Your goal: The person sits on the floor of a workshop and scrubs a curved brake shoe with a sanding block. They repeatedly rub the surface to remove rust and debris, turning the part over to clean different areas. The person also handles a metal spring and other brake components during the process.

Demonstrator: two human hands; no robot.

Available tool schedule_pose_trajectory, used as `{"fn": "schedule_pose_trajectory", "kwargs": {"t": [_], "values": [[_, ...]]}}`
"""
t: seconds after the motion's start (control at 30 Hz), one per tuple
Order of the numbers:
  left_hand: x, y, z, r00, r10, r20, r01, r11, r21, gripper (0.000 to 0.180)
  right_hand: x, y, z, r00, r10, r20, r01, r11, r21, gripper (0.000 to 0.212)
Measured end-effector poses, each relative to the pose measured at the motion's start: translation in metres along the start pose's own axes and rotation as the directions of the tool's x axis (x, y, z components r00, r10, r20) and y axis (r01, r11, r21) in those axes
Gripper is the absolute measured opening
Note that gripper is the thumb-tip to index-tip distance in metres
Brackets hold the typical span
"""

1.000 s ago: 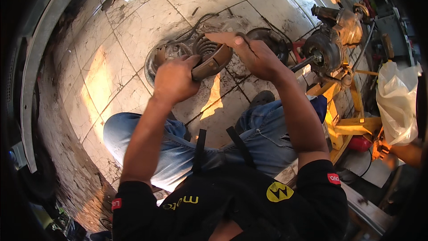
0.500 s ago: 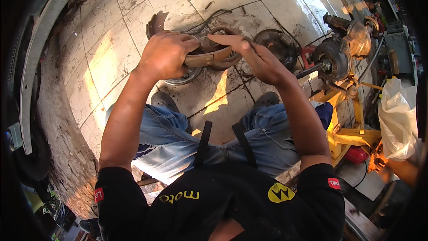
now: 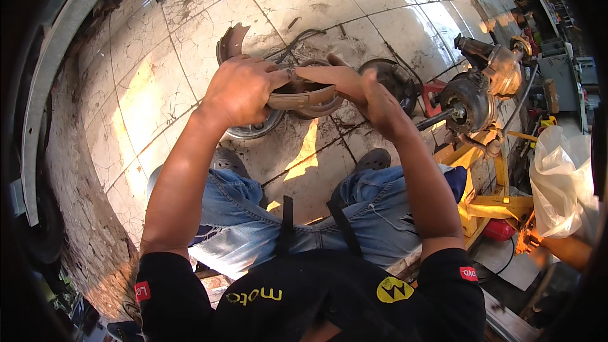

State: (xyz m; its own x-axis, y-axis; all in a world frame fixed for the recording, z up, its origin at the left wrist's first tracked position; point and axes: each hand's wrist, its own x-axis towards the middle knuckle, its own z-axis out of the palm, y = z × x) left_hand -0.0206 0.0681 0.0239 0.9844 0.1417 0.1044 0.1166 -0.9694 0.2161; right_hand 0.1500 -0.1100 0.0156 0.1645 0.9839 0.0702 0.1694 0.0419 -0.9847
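My left hand (image 3: 244,92) is closed round one end of a curved brown brake shoe (image 3: 303,99), holding it above the floor. A second curved shoe (image 3: 232,43) sticks up behind that hand; whether it is held too, I cannot tell. My right hand (image 3: 383,104) is closed on a flat tan-brown piece (image 3: 326,78) that looks like sandpaper. This piece lies over the shoe's upper edge, and some right fingers are hidden behind it. Below the hands is a round metal part (image 3: 256,128), partly covered by the left hand and the shoe.
A dark round drum-like part (image 3: 391,82) lies on the tiled floor (image 3: 329,6), beside a black cable (image 3: 297,41). To the right, an axle with a hub (image 3: 468,98) rests on a yellow stand (image 3: 503,206). A whitish plastic bag (image 3: 560,183) hangs at the far right.
The flat piece in my right hand now slants down toward the right, and that hand's pose has turned. My left hand keeps its grip on the brake shoe. The whole view has shifted slightly.
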Motion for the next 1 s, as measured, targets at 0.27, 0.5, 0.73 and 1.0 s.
{"fn": "schedule_pose_trajectory", "kwargs": {"t": [0.27,0.5,0.73,1.0], "values": [[0.004,0.016,0.000,0.994,-0.044,0.101,0.038,0.998,0.057,0.046,-0.011,0.018,-0.009,0.963,0.244,-0.118,-0.214,0.952,0.220,0.068],[0.004,0.014,0.000,0.995,-0.077,0.069,0.073,0.995,0.061,0.045,-0.006,0.002,-0.001,0.955,0.193,-0.225,-0.168,0.978,0.125,0.065],[0.009,0.028,0.005,0.999,0.020,0.036,-0.021,1.000,0.011,0.046,-0.013,0.005,0.007,0.948,0.195,-0.250,-0.187,0.981,0.056,0.062],[0.009,0.029,0.002,0.998,-0.058,0.019,0.058,0.998,0.029,0.044,-0.014,-0.015,-0.002,0.965,0.091,-0.244,-0.099,0.995,-0.021,0.061]]}}
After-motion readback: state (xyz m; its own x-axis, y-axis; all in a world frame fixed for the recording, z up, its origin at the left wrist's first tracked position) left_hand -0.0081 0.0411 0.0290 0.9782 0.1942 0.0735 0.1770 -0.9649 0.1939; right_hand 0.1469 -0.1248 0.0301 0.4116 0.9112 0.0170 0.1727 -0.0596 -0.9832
